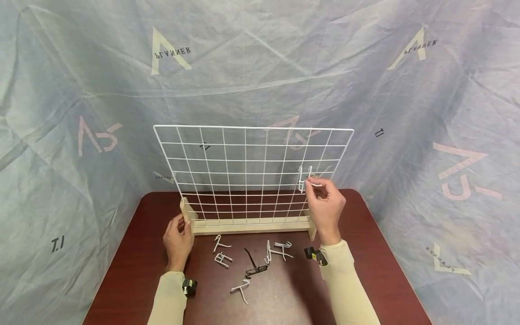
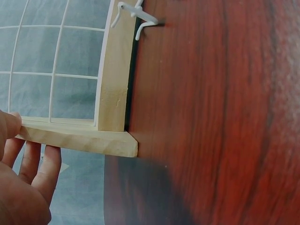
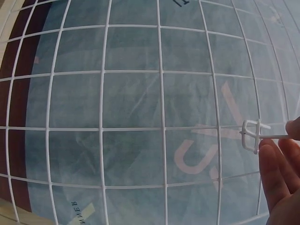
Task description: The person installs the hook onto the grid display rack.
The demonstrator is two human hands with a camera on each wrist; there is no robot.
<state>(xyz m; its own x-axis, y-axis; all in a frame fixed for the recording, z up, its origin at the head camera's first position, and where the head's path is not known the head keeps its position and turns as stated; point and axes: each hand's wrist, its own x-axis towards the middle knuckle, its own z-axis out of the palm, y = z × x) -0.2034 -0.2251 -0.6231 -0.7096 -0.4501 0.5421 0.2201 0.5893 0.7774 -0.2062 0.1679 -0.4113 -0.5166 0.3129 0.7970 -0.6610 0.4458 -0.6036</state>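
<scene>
A white wire grid panel [image 1: 245, 153] stands upright in a pale wooden base [image 1: 252, 226]. My left hand [image 1: 178, 243] grips the base's left end piece [image 2: 84, 141], thumb on one side and fingers on the other. Between thumb and fingertips, my right hand [image 1: 327, 205] pinches the arm of a white wire hook [image 3: 251, 136]. That hook is held up against the right part of the grid, its two bent tips pointing upward in the head view. In the right wrist view its small frame overlaps the grid wires.
On the dark red table [image 1: 390, 280] before the base lie several loose white hooks [image 1: 241, 287] and a black hook [image 1: 256, 271]. Grey printed cloth [image 1: 243, 67] hangs behind the table and on both sides.
</scene>
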